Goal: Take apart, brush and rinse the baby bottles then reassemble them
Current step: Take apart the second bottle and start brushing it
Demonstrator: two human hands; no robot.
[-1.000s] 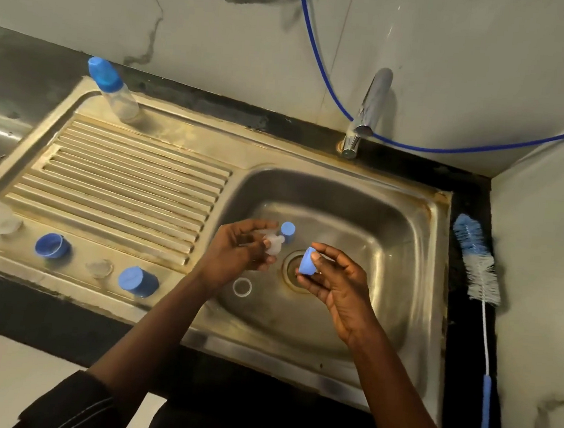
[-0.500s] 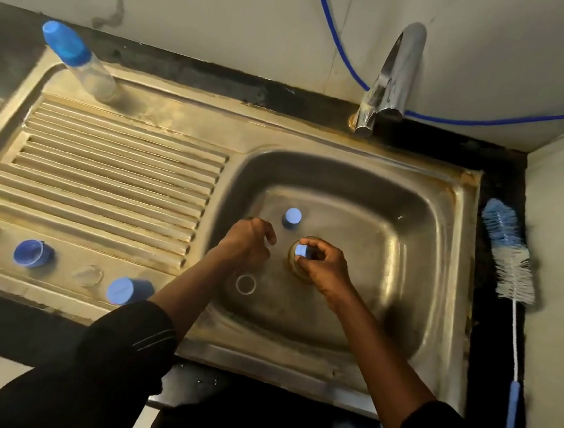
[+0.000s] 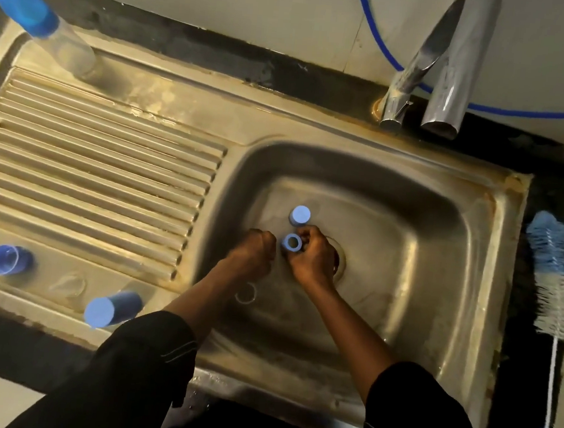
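Both my hands are low in the steel sink basin, close to the drain. My right hand pinches a blue screw ring with its opening facing up. My left hand is curled into a fist just left of the ring; the clear teat it held a second ago is hidden inside. A small blue cap stands on the basin floor behind the hands. A white ring lies by my left wrist.
An assembled bottle with a blue cap stands at the drainboard's back left corner. On the front ledge lie a blue ring, a clear teat and a blue cap. The bottle brush lies right of the sink. The tap overhangs the basin's back.
Both hands have dropped from mid-air to the basin floor near the drain. My left hand has closed over the clear teat. The blue ring in my right hand now faces up.
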